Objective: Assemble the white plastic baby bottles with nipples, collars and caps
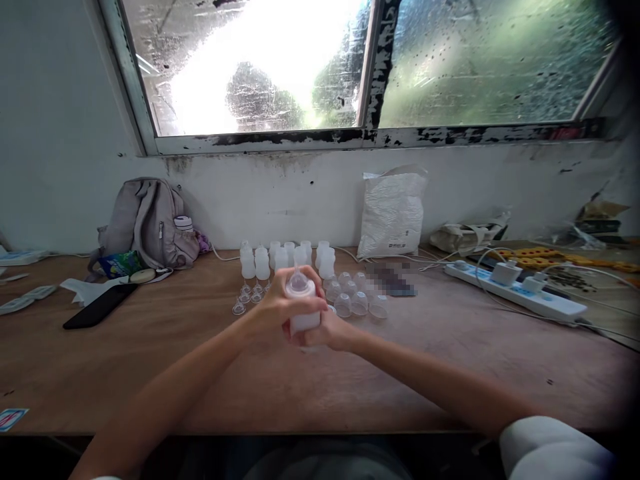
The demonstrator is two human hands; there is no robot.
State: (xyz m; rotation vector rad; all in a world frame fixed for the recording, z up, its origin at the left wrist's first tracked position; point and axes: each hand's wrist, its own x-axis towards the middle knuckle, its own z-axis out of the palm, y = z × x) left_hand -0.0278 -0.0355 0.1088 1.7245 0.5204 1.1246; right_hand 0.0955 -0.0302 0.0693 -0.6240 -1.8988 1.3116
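At the near side of a wooden table, a person in white sleeves is reaching both bare forearms over the surface, with a small blue-and-red sticker lying by the left edge. Above the middle of the table, the two hands are closing around a whitish bottle topped by a clear teat: the left hand is grasping it near the collar, thumb across the front, while the right hand is clasping the lower body. Just beyond, loose clear teats are standing to the left and clear domed caps are sitting to the right. A flat black phone-like slab is lying farther left, and a white power strip with plugs in it is stretching along the right. Behind the teats and caps, more whitish bottles are standing in rows. Against the wall, a gray backpack is leaning at left and a white plastic package is standing right of center, as bright light is coming through a streaked window above.
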